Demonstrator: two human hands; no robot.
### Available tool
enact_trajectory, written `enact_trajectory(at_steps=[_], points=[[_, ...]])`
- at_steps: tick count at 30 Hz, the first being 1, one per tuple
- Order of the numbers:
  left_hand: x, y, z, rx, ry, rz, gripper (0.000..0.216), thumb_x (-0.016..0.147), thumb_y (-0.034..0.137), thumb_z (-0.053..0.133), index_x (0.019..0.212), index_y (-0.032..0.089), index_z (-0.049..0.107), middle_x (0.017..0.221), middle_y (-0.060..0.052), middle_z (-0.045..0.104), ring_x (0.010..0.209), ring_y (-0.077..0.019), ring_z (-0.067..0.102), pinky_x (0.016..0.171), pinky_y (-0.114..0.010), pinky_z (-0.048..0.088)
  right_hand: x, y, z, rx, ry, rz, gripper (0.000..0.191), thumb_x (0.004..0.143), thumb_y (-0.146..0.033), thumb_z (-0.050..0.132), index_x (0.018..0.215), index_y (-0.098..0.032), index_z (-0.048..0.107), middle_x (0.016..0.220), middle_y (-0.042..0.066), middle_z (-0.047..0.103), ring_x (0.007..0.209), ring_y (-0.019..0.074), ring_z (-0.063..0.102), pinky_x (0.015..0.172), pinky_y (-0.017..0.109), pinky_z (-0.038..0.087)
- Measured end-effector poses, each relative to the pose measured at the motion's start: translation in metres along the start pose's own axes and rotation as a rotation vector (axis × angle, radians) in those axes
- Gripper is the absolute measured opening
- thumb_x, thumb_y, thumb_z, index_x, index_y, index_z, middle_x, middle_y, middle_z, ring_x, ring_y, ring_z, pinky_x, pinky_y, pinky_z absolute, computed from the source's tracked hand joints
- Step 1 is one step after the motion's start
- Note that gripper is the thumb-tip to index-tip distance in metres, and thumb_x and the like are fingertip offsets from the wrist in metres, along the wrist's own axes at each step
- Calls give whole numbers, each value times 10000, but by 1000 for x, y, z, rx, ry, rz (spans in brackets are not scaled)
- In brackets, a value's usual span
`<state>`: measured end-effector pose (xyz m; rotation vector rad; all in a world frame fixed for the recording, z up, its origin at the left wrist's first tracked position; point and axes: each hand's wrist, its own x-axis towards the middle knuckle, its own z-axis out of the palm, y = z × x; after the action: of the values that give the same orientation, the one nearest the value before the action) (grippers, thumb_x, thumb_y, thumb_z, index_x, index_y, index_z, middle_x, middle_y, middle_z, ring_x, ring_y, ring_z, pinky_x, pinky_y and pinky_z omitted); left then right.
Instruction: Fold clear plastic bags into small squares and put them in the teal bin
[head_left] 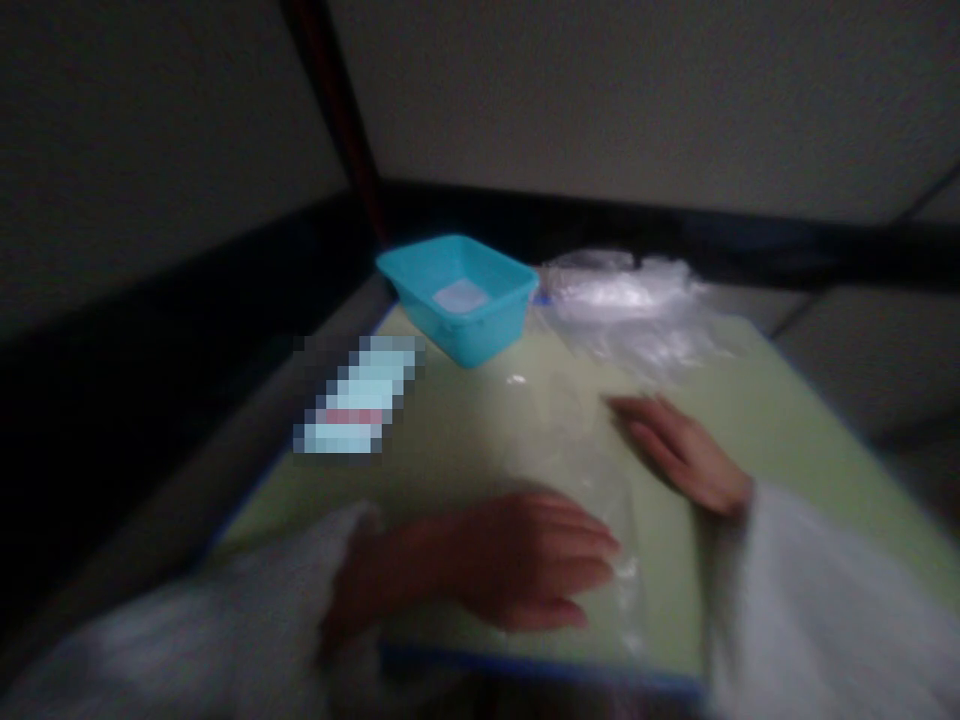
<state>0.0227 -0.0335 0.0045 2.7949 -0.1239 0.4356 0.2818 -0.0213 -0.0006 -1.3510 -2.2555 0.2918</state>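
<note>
The picture is blurred and dim. My left hand (525, 560) lies flat on a clear plastic bag (577, 450) spread on the pale green mat (465, 440), its fingers stretched out to the right. My right hand (679, 450) rests on the same bag a little farther back, fingers extended and pointing left. Both arms wear fuzzy white sleeves. Neither hand grips anything.
A turquoise plastic tub (461, 295) stands at the mat's far edge, something pale inside it. A heap of crumpled clear plastic bags (630, 300) lies to its right. A pixelated flat item (356, 400) sits on the left. Walls close in behind.
</note>
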Motion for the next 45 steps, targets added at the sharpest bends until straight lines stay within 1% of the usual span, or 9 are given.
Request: enact_trajectory(at_steps=[3, 7, 11, 14, 17, 23, 31, 40, 45], points=[[0, 0, 1, 43, -6, 18, 365, 922, 305, 403, 1151, 70, 565, 1289, -171, 547, 1263, -227, 456, 1087, -347, 343, 1, 4, 2, -27, -12, -8, 355, 954, -303, 343, 1274, -215, 471, 1192, 97, 631, 1082, 252, 603, 1012, 548, 385], [-1, -1, 3, 25, -21, -5, 473, 931, 369, 381, 1245, 36, 502, 1362, -188, 474, 1328, -243, 373, 1119, -361, 293, 3, 9, 3, -87, -25, -37, 385, 956, -287, 341, 1319, -209, 446, 1288, 110, 575, 1174, 262, 545, 1047, 575, 323], [-1, -1, 3, -28, -60, -32, 539, 928, 422, 370, 1307, 47, 447, 1406, -166, 431, 1361, -234, 320, 1143, -356, 244, 9, 9, 4, -80, -55, -143, 412, 967, -311, 331, 1354, -204, 426, 1386, 112, 480, 1282, 237, 436, 1070, 518, 324], [-1, -1, 1, -51, -81, -10, 585, 913, 429, 399, 1342, 32, 402, 1432, -170, 393, 1386, -238, 264, 1151, -372, 222, 13, 11, 6, -118, -145, -206, 488, 962, -382, 350, 1402, -174, 368, 1453, 129, 378, 1339, 243, 344, 1089, 492, 303], [0, 0, 1, -60, -96, -2, 599, 912, 440, 390, 1367, 51, 373, 1452, -157, 361, 1394, -231, 243, 1150, -390, 216, 14, 15, 9, -192, -207, -201, 566, 962, -442, 316, 1443, -143, 288, 1483, 154, 302, 1366, 256, 280, 1103, 500, 261], [-2, 1, 9, -79, -103, -2, 607, 894, 467, 420, 1376, 99, 384, 1464, -119, 354, 1389, -226, 260, 1153, -403, 195, 13, 23, 13, -291, -255, -182, 588, 972, -472, 245, 1484, -202, 139, 1520, 107, 215, 1390, 237, 203, 1115, 486, 228], [-3, 2, 7, -77, -125, -4, 554, 895, 473, 430, 1360, 173, 432, 1479, -79, 338, 1392, -230, 251, 1152, -404, 189, 15, 28, 14, -325, -250, -175, 578, 976, -464, 227, 1486, -220, 106, 1519, 88, 228, 1381, 235, 234, 1108, 490, 231], [-3, 2, 6, -34, -158, -7, 535, 895, 482, 433, 1360, 216, 435, 1499, -57, 298, 1398, -233, 236, 1150, -415, 194, 24, 30, 9, -282, -258, -118, 554, 972, -481, 208, 1475, -251, 184, 1499, 68, 288, 1361, 229, 289, 1107, 484, 240], [-5, 2, 8, -30, -129, 2, 536, 882, 475, 461, 1346, 206, 453, 1489, -62, 321, 1390, -233, 257, 1150, -402, 211, 25, 31, 10, -292, -249, -121, 548, 974, -461, 218, 1467, -222, 218, 1495, 85, 297, 1357, 235, 301, 1108, 501, 229]])
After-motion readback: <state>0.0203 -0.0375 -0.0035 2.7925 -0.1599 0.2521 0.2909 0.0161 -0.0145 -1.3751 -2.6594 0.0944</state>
